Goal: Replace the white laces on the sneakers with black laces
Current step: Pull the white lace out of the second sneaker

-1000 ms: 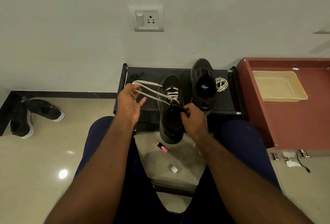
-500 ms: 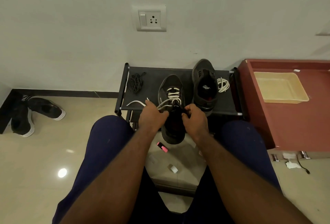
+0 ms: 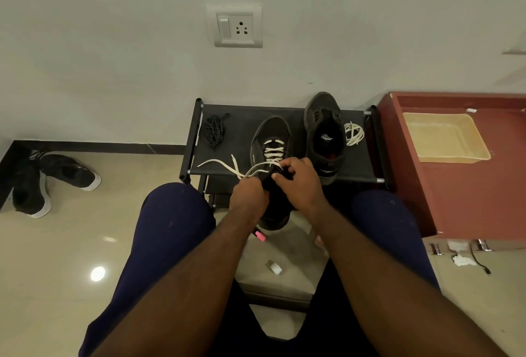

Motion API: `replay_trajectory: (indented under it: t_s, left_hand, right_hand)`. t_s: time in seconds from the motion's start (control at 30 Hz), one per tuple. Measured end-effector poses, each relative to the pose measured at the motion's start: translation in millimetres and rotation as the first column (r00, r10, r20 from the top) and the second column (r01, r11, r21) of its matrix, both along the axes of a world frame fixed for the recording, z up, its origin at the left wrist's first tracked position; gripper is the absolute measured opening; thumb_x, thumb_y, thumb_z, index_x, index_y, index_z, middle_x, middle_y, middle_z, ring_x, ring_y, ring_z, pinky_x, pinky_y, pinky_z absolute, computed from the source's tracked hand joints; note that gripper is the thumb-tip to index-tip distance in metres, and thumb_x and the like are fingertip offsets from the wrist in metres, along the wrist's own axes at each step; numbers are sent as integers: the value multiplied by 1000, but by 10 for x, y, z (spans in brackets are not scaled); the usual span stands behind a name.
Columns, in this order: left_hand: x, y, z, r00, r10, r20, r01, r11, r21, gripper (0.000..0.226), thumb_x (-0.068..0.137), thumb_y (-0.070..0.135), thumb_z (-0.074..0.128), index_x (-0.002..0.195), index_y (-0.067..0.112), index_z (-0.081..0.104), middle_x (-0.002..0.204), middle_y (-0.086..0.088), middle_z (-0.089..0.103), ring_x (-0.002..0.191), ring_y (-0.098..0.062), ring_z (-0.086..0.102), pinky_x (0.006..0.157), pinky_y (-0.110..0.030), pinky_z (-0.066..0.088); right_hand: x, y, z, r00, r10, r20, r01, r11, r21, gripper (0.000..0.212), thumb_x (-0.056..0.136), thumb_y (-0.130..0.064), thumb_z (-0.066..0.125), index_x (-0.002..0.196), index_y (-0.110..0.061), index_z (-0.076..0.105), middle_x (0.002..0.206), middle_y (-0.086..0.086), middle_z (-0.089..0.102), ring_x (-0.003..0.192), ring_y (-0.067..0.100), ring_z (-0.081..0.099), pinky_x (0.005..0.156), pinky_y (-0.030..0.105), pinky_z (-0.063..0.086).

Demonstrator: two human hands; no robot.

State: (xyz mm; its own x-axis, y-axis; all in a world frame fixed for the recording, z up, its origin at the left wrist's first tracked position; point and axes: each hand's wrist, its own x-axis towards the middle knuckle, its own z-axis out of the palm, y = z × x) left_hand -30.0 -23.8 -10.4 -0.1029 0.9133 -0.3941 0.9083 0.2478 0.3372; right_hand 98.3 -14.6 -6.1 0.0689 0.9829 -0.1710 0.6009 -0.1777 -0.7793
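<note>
A dark sneaker [image 3: 271,134] lies on the black shoe rack [image 3: 239,117], heel toward me, with a white lace [image 3: 273,150] still threaded through its upper eyelets. My left hand [image 3: 249,195] grips the sneaker's left side near the collar, where the loose lace ends [image 3: 225,164] trail off to the left. My right hand [image 3: 299,183] pinches the lace at the eyelets closest to me. A second dark sneaker [image 3: 324,131] without laces stands to the right. Beside it is a coiled white lace [image 3: 353,133]. A bundled black lace [image 3: 214,129] lies at the rack's left.
A red-brown cabinet [image 3: 455,194] with a beige tray [image 3: 444,137] stands on the right. Another pair of black shoes [image 3: 42,177] lies on the floor at the left. A pink object [image 3: 260,235] and a small white piece [image 3: 273,267] lie on the tiles between my knees.
My left hand let the pulled-out lace ends drop and came back from the left to the sneaker. My right hand moved up to the eyelets.
</note>
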Motion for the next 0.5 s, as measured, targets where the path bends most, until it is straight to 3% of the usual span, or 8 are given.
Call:
replay_trajectory:
  t_s: [0.03,0.1,0.17,0.23,0.3,0.4,0.5]
  left_hand:
    - [0,-6,-2,1000,5,4,-5,1000,-6,26,94,22,56,112,5,64,110,-15,66,102,-33,64,85,-40,55]
    - [-2,-17,6,999,20,25,-20,1000,-16,26,93,21,56,109,3,64,108,-17,67,100,-35,65,83,-40,55]
    - [-10,-27,20,998,32,47,-32,999,-14,26,92,21,56,107,2,65,105,-17,68,97,-35,65,81,-39,54]
    - [-24,-39,28,997,38,62,-38,999,-12,26,92,21,56,109,3,64,105,-15,68,97,-33,65,81,-39,55]
    - [-30,-54,23,995,49,89,-47,999,-20,26,93,22,56,112,5,64,104,-13,68,96,-31,66,84,-39,57]
    - [-23,-81,33,993,53,104,-52,999,-11,25,95,22,56,110,5,64,104,-13,67,95,-30,65,85,-42,57]
    - [5,-118,49,992,64,106,-64,998,-5,24,96,22,52,106,4,65,102,-14,67,93,-29,65,82,-40,57]
  right_hand:
    - [26,34,25,1000,-12,-25,11,1000,-23,11,85,-20,76,93,-21,68,95,-1,53,80,9,53,77,24,45]
    - [88,66,137,972,-66,-226,34,989,-141,15,88,-15,71,80,-20,61,74,-1,55,62,9,49,60,25,42]
    - [153,47,351,827,-183,-531,33,960,-278,18,94,-10,59,78,-15,53,56,-3,44,47,10,37,44,24,31]
    - [234,29,608,651,-250,-716,96,964,-250,23,94,-6,49,73,-15,48,51,-3,38,40,9,29,41,21,23]
    - [329,11,853,593,-217,-775,228,969,-98,26,92,-4,47,69,-15,48,55,1,47,40,11,33,41,22,27]
    - [419,-71,1039,672,-147,-726,330,937,115,23,97,-5,50,75,-9,57,72,11,65,53,17,53,49,27,45]
    - [389,-183,862,888,-134,-440,236,954,184,14,95,-13,64,86,-2,62,78,16,67,65,16,60,59,30,52]
